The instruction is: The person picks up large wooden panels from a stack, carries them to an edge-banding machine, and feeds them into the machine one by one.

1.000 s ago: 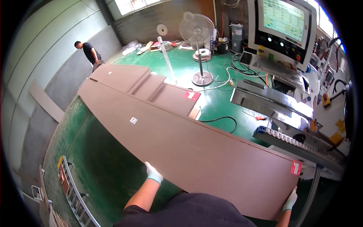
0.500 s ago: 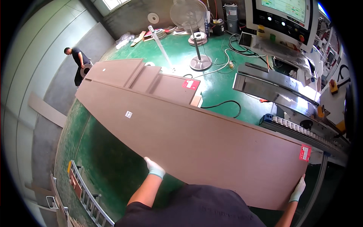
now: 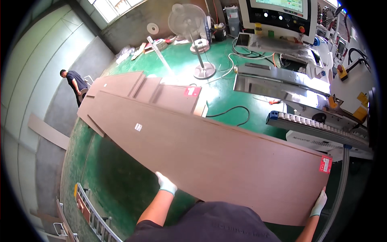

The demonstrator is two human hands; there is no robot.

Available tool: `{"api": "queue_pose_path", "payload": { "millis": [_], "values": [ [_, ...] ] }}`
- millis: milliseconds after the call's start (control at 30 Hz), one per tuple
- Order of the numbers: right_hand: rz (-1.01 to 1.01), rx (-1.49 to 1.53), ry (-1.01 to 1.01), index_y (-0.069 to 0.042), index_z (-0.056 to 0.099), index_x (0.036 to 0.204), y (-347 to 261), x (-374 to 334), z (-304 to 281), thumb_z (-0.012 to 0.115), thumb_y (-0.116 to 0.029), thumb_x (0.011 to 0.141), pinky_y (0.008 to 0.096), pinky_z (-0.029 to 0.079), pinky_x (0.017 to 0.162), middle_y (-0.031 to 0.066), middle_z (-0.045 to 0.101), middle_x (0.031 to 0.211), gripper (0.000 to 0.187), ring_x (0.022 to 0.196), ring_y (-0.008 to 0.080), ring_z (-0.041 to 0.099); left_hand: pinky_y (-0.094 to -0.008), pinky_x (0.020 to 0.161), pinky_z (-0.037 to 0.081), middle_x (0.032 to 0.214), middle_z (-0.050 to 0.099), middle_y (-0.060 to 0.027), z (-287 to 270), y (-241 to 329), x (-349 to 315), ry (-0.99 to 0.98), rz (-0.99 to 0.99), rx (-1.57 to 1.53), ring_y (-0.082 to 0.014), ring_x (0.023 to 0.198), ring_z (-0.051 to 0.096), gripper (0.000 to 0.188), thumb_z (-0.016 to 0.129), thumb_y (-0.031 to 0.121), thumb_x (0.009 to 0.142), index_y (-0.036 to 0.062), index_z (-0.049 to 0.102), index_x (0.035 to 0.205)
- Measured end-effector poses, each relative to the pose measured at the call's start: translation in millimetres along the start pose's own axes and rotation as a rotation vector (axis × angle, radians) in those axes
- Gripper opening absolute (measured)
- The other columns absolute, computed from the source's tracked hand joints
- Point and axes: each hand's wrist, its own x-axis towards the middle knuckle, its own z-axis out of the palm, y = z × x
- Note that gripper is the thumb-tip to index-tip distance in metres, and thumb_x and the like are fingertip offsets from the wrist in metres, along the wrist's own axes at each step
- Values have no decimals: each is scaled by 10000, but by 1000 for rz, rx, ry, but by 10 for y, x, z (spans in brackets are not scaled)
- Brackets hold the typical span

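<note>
A long brown board (image 3: 225, 161) stretches from the far left to the near right, held level in front of my body. It carries a small white label (image 3: 138, 127) and a red-and-white label (image 3: 325, 164) at its right end. My left hand (image 3: 166, 184), in a white glove, grips the near long edge, its fingers hidden under the board. My right hand (image 3: 319, 203), gloved too, is closed on the right end near the corner. The board's far end lies over a stack of similar brown boards (image 3: 121, 82).
A machine's roller rail (image 3: 310, 127) and metal table (image 3: 282, 83) stand right of the board, under a control screen (image 3: 278, 12). A standing fan (image 3: 204, 70) is beyond. A ladder (image 3: 96, 218) lies near left. A person (image 3: 75, 84) stands beyond the stack.
The board's far end has shifted rightward off the stack's end, baring the corner of a board beneath. Both hands keep their grip. My view has turned slightly right.
</note>
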Motion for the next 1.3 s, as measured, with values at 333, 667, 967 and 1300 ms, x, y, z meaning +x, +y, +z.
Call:
{"api": "queue_pose_path", "payload": {
  "millis": [333, 667, 967, 1300],
  "values": [
    [-77, -70, -72, 49, 709, 1070, -220, 214, 658, 505, -438, 1108, 319, 486, 809, 52, 698, 971, 529, 847, 150, 585, -539, 1202, 345, 1594, 482, -93, 186, 426, 614, 182, -93, 103, -338, 1455, 451, 663, 340, 594, 1080, 138, 474, 1541],
    [-67, -152, -151, 49, 675, 1117, -1444, 464, 1845, 536, -457, 1071, 377, 514, 854, 86, 685, 1015, 526, 909, 182, 601, -547, 1174, 382, 1527, 530, -122, 1108, 1372, 1531, 124, -119, 134, -353, 1392, 496, 573, 328, 475, 1091, 99, 526, 1475],
    [-89, -41, -198, 67, 628, 1283, -2249, 1087, 3161, 623, -363, 1024, 335, 454, 1015, 151, 688, 1232, 502, 1125, 217, 611, -578, 1112, 471, 1474, 574, -126, 1937, 1484, 2360, 58, -83, 183, -381, 1343, 549, 537, 257, 393, 1109, 99, 547, 1452],
    [-39, -869, 265, -133, 514, 1505, -1793, 901, 2947, 539, -499, 1013, 511, 501, 1006, 240, 661, 1275, 615, 1185, 422, 628, -575, 1105, 452, 1475, 569, -82, 2376, 821, 2326, 54, -282, 268, -343, 1348, 538, 488, 322, 401, 1101, 145, 556, 1444]
  ]
}}
